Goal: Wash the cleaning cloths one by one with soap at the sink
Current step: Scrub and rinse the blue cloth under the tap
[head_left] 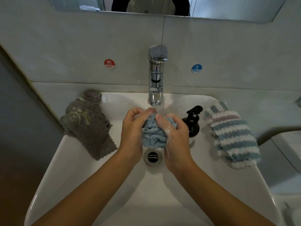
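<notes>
Cloths number three: you hold one light blue cloth point(153, 132) bunched over the sink point(78, 163), just above the drain point(152, 156) and below the faucet point(156, 74). Your left hand point(132, 131) and right hand point(175, 136) each curl tightly round it from either side, soapy. Crumpled as it is, its long axis runs roughly from faucet toward you. One grey cloth point(88, 123) lies on the left rim, one striped cloth point(231, 136) on the right, beside one black soap pump point(193, 123).
</notes>
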`<control>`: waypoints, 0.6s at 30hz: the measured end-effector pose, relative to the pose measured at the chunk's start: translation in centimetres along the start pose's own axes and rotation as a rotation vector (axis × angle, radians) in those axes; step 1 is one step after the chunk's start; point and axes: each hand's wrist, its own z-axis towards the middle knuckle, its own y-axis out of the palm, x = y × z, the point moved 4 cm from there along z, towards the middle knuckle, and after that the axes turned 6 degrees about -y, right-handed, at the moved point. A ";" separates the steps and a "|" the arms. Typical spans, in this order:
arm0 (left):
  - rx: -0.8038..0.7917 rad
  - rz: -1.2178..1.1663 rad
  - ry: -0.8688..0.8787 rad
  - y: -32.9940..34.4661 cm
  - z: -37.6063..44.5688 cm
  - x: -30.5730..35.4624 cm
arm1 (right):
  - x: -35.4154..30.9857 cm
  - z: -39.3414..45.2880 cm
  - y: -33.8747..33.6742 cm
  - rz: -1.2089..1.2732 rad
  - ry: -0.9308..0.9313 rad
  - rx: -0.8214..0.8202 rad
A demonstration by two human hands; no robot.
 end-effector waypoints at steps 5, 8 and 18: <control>-0.197 -0.071 -0.139 0.5 0.0 -0.2 | -0.7 0.2 -0.1 0.013 -0.044 -0.016; -0.150 0.094 -0.032 0.7 -0.2 -0.7 | -0.3 0.5 -1.0 -0.197 -0.087 0.142; 0.068 0.163 0.042 1.3 -0.8 -1.8 | 2.8 -1.8 0.7 -0.278 0.028 0.057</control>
